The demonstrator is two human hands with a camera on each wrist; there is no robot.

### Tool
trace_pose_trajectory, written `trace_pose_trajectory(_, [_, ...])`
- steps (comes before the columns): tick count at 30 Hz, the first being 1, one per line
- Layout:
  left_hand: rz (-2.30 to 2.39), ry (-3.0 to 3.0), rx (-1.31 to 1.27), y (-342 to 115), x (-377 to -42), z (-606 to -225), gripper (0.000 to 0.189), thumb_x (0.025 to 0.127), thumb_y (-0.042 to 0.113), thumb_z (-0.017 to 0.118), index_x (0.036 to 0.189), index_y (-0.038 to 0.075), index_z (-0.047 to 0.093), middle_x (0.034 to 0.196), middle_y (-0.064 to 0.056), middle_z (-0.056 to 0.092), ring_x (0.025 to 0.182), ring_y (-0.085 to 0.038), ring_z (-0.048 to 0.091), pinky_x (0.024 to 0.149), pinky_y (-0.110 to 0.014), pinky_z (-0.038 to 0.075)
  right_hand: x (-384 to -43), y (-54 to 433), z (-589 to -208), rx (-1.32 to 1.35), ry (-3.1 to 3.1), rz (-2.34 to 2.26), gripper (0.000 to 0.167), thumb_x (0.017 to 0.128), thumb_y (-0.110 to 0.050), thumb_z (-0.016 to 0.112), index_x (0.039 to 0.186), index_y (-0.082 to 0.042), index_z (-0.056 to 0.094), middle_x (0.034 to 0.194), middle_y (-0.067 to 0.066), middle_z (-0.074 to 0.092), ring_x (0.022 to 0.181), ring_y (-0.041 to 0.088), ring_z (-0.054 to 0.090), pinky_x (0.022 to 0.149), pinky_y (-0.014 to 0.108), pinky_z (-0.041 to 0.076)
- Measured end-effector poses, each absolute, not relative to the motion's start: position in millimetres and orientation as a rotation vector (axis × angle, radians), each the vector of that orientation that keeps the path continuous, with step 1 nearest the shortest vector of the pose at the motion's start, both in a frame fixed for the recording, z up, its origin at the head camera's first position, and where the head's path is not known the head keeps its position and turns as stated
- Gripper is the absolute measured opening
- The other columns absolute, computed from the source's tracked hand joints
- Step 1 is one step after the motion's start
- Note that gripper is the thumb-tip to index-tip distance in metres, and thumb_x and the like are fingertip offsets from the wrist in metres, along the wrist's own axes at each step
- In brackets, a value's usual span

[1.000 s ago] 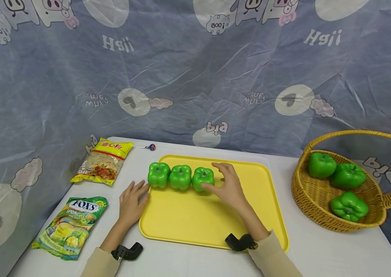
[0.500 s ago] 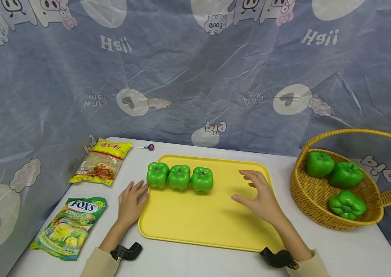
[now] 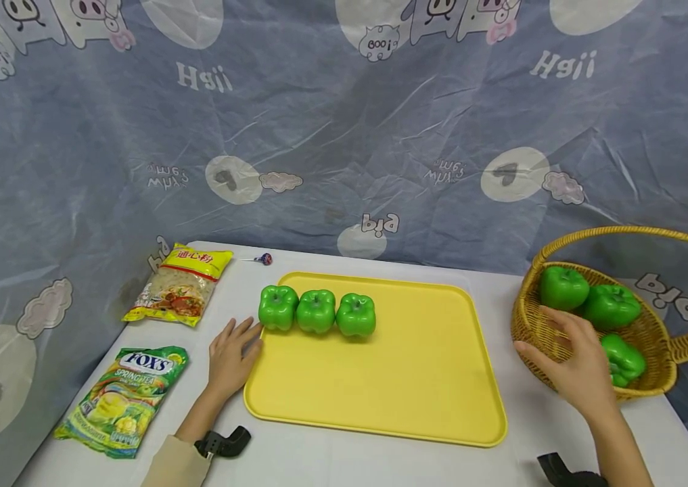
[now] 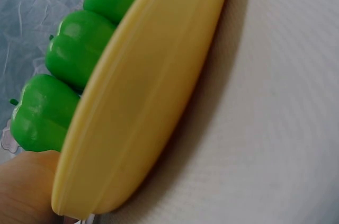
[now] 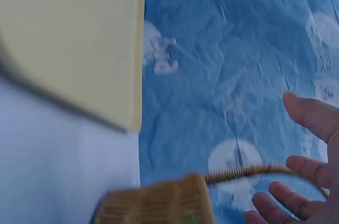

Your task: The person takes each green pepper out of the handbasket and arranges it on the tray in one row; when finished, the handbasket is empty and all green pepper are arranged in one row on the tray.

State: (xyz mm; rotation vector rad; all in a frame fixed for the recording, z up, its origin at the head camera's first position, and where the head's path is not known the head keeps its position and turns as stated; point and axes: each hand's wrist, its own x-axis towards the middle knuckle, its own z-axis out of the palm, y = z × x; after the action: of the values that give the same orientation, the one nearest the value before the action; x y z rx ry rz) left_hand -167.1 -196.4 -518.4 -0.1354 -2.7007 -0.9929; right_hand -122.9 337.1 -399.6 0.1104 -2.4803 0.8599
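Three green bell peppers stand in a row along the far left of a yellow tray [image 3: 380, 385]: a left pepper [image 3: 278, 308], a middle pepper [image 3: 316, 311] and a right pepper [image 3: 356, 315]. My left hand [image 3: 234, 358] lies on the table with its fingertips at the tray's left edge, fingers relaxed. My right hand [image 3: 581, 365] hovers over the near left side of a wicker basket [image 3: 526, 331], fingers spread and nothing held. Inside the basket are a back pepper [image 3: 564, 288], another pepper [image 3: 611, 306] beside it, and a front pepper [image 3: 624, 360] partly hidden by that hand.
A yellow noodle bag [image 3: 179, 284] and a green FOX'S candy bag [image 3: 124, 401] lie at the left. A lollipop [image 3: 264, 258] rests behind the tray. The basket's tall handle [image 3: 630, 231] arches over its peppers. A patterned cloth [image 3: 344, 135] hangs behind the table.
My right hand has left the right pepper on the tray and swung right, across the tray to the basket. The left hand and the peppers have stayed in place.
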Motion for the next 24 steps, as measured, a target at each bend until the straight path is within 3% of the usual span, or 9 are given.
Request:
trace_pose_trajectory(7, [-0.992, -2.705, -0.131, -196.6, -167.9, -519.6, 0.04, 0.096, 0.018, 0.058, 0.134, 0.006, 0.059, 0.147, -0.019, 0.047, 0.144, -0.047, 0.023, 0.113, -0.064, 0.012, -114.2, 386.3, -394.2, -0.34, -2.485, 0.8, 0.073, 0.081, -0.021, 0.081, 0.144, -0.008, 0.047, 0.138, 0.02, 0.042, 0.098, -0.022, 0.023, 0.08, -0.003, 0.027])
trace_pose_trajectory(9, [-0.994, -2.704, -0.132, -196.7, -167.9, -519.8, 0.04, 0.096, 0.018, 0.058, 0.134, 0.006, 0.059, 0.147, -0.019, 0.047, 0.144, -0.047, 0.023, 0.113, -0.064, 0.011, -113.5, 396.0, -395.6, -0.445, -2.48, 0.773, 0.074, 0.081, -0.021, 0.08, 0.146, -0.009, 0.046, 0.138, 0.019, 0.042, 0.105, -0.01, 0.035, 0.088, 0.003, 0.03])
trace_pose_trajectory(11, [-0.996, -2.703, -0.134, -196.5, -167.8, -519.8, 0.04, 0.096, 0.018, 0.058, 0.134, 0.006, 0.059, 0.147, -0.019, 0.047, 0.144, -0.047, 0.023, 0.112, -0.064, 0.011, -114.0, 404.5, -397.7, -0.534, -2.486, 0.761, 0.075, 0.083, -0.021, 0.079, 0.147, -0.009, 0.043, 0.14, 0.022, 0.041, 0.115, 0.012, 0.043, 0.101, 0.02, 0.037])
trace_pose_trajectory(14, [-0.995, -2.701, -0.136, -196.4, -167.7, -520.4, 0.04, 0.096, 0.018, 0.058, 0.134, 0.006, 0.06, 0.147, -0.019, 0.047, 0.144, -0.047, 0.023, 0.112, -0.065, 0.012, -116.2, 415.3, -400.7, -0.603, -2.505, 0.774, 0.075, 0.086, -0.02, 0.075, 0.149, -0.004, 0.038, 0.143, 0.028, 0.036, 0.128, 0.045, 0.034, 0.108, 0.053, 0.033])
trace_pose_trajectory(16, [-0.992, -2.7, -0.135, -196.3, -167.6, -520.7, 0.039, 0.096, 0.018, 0.058, 0.134, 0.006, 0.06, 0.147, -0.019, 0.048, 0.144, -0.047, 0.024, 0.112, -0.064, 0.012, -118.4, 421.2, -403.1, -0.622, -2.524, 0.79, 0.075, 0.088, -0.02, 0.073, 0.15, -0.001, 0.035, 0.145, 0.032, 0.032, 0.132, 0.049, 0.029, 0.107, 0.066, 0.024])
trace_pose_trajectory(19, [-0.992, -2.7, -0.129, -196.0, -167.6, -520.7, 0.039, 0.096, 0.018, 0.059, 0.133, 0.006, 0.06, 0.147, -0.019, 0.048, 0.144, -0.047, 0.024, 0.112, -0.064, 0.012, -122.0, 428.2, -407.2, -0.632, -2.559, 0.795, 0.076, 0.09, -0.023, 0.071, 0.15, 0.001, 0.032, 0.147, 0.034, 0.029, 0.136, 0.051, 0.024, 0.11, 0.068, 0.016])
trace_pose_trajectory(24, [-0.988, -2.7, -0.129, -195.5, -167.7, -519.6, 0.039, 0.096, 0.018, 0.059, 0.133, 0.006, 0.06, 0.147, -0.019, 0.048, 0.143, -0.047, 0.024, 0.112, -0.064, 0.013, -127.0, 436.0, -415.2, -0.615, -2.62, 0.781, 0.078, 0.091, -0.031, 0.068, 0.15, 0.003, 0.03, 0.151, 0.035, 0.024, 0.139, 0.052, 0.019, 0.111, 0.068, 0.013])
